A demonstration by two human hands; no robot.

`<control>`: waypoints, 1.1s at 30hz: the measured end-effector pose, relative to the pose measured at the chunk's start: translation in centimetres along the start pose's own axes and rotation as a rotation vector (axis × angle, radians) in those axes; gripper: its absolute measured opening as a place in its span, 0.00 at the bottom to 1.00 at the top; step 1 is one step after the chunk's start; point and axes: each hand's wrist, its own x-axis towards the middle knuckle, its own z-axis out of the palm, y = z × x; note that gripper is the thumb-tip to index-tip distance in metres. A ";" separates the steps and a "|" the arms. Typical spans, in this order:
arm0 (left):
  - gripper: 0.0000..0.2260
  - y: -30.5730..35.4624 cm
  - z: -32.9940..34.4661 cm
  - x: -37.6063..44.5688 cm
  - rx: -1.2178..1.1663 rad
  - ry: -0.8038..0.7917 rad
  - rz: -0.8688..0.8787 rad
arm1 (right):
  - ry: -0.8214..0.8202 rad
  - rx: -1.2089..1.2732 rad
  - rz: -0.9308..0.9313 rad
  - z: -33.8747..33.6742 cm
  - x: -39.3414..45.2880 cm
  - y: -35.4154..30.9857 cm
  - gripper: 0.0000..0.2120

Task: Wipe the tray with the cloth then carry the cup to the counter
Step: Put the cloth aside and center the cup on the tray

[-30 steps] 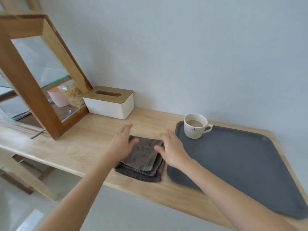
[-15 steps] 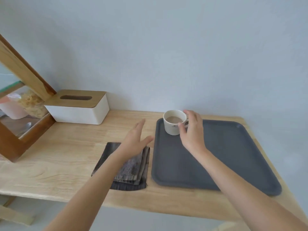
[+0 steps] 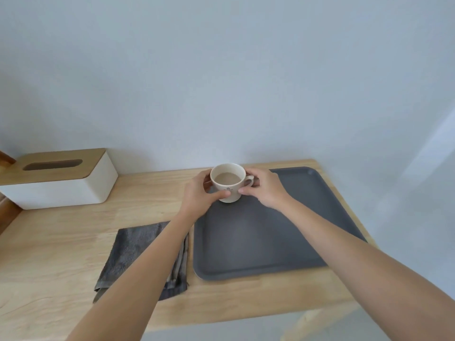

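Note:
A white cup of milky brown drink stands at the far left corner of the dark grey tray. My left hand wraps the cup's left side, thumb across its front. My right hand holds the right side at the handle. A folded dark grey cloth lies flat on the wooden table just left of the tray, partly hidden under my left forearm.
A white tissue box with a wooden lid stands at the back left against the pale wall. The wooden table ends close to the tray's right edge, and its front edge runs below the cloth.
My left hand has left the cloth and closed on the cup's left side. My right hand has settled around the handle side. The view has shifted right.

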 end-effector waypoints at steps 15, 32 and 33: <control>0.31 3.9 8.1 -3.8 -0.009 0.003 0.033 | -0.009 0.014 0.031 -7.2 -6.0 4.5 0.25; 0.37 1.5 5.7 -6.9 0.464 -0.026 -0.037 | 0.097 -0.566 0.214 -8.7 -9.4 8.1 0.28; 0.34 0.9 5.0 -7.1 0.570 0.023 -0.061 | 0.106 -0.611 0.254 -9.1 -9.9 8.7 0.27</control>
